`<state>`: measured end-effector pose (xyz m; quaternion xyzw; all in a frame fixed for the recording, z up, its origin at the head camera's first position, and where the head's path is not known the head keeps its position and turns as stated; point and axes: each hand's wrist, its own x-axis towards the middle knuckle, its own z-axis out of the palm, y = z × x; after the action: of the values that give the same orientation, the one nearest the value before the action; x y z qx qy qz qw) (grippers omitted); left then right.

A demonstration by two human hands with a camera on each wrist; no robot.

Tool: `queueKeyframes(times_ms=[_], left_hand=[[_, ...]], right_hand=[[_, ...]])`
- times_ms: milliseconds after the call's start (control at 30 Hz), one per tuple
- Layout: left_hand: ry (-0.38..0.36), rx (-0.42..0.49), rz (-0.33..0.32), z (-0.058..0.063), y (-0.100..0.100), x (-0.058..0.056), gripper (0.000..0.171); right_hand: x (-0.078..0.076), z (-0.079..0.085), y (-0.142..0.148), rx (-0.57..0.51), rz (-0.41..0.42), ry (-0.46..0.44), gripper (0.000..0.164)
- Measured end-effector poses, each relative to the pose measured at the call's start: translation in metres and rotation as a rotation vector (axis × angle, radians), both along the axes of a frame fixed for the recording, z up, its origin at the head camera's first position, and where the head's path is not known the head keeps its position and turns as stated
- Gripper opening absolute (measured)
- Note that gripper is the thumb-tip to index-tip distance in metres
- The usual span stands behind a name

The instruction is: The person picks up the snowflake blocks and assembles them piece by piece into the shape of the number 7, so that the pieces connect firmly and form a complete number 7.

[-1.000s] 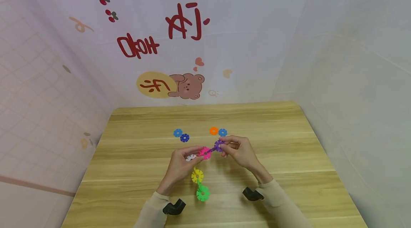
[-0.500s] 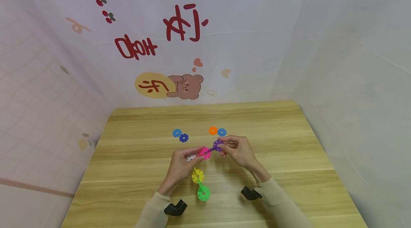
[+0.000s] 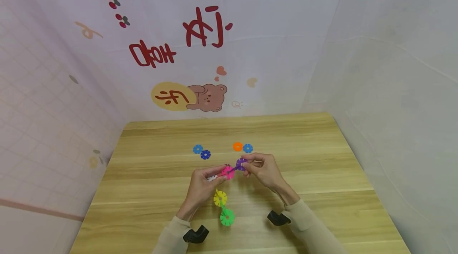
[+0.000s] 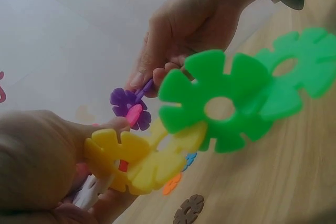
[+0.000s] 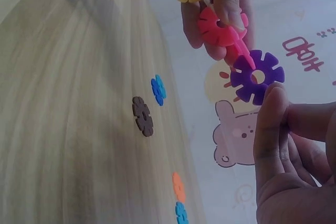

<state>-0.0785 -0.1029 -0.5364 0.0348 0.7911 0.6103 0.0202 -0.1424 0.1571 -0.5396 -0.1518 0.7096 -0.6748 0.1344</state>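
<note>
The right hand pinches the purple disc, which lies leftward of its fingertips, at one end of the chain; the left hand grips the pink disc next to it. From there the chain bends toward the person through yellow to green. Left fingers mostly hide the white disc; how deep purple seats in pink cannot be told.

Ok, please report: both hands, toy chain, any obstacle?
Left hand pinches pink disc, right hand purple end. Toy chain linked, green end unheld. Loose discs beyond, apparently not blocking.
</note>
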Motion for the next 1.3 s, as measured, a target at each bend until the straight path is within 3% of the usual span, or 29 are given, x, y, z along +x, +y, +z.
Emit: queueKeyframes(times_ms=[233, 467, 633, 933, 1300], left_hand=[[-0.014, -0.006, -0.046, -0.001, -0.001, 0.001, 0.033], [-0.035, -0.048, -0.149, 0.0, -0.005, 0.0, 0.043], [-0.051, -0.064, -0.174, 0.0, -0.009, 0.001, 0.047], [-0.074, -0.089, -0.078, -0.003, -0.028, 0.005, 0.044], [-0.046, -0.109, 0.003, -0.001, -0.047, 0.007, 0.044]], right_hand=[[-0.002, -0.002, 0.006, 0.031, 0.032, -0.021, 0.028], [-0.001, -0.001, 0.005, 0.063, 0.043, 0.012, 0.029], [0.001, -0.003, 0.001, 0.09, 0.081, 0.05, 0.029], [-0.01, -0.011, 0.006, 0.182, 0.058, 0.207, 0.031], [-0.034, -0.026, 0.007, 0.414, -0.057, 0.384, 0.022]])
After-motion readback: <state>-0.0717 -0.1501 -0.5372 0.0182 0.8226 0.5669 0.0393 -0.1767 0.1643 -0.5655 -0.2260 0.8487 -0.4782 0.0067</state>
